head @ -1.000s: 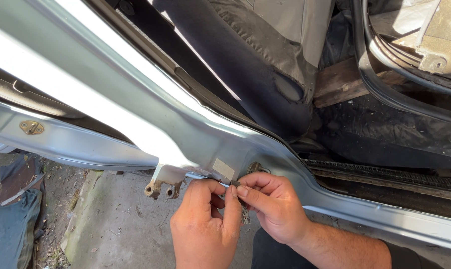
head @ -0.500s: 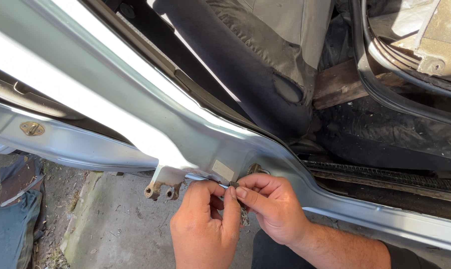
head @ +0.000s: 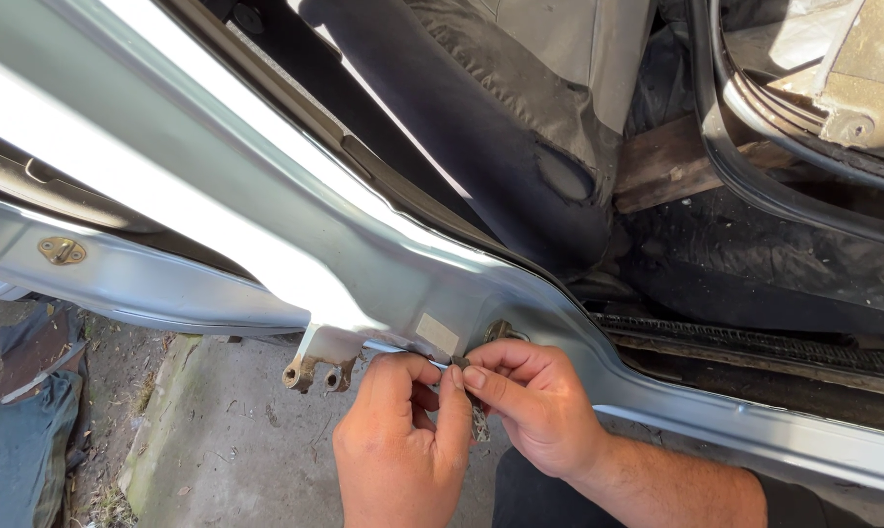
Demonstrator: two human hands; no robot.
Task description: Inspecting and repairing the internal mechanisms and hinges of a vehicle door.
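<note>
Small metal part [head: 479, 422], pinched between both hands, sits low against the pale blue car door pillar [head: 364, 264], just beside the hinge bracket [head: 317, 367]. The left hand [head: 398, 450] curls closed, thumb and forefinger pressing the piece; the right hand [head: 530, 411] grips it from the other side. It looks like fitting work at the pillar's base, calling for careful alignment. A dark seat [head: 500, 127] shows beyond.
</note>
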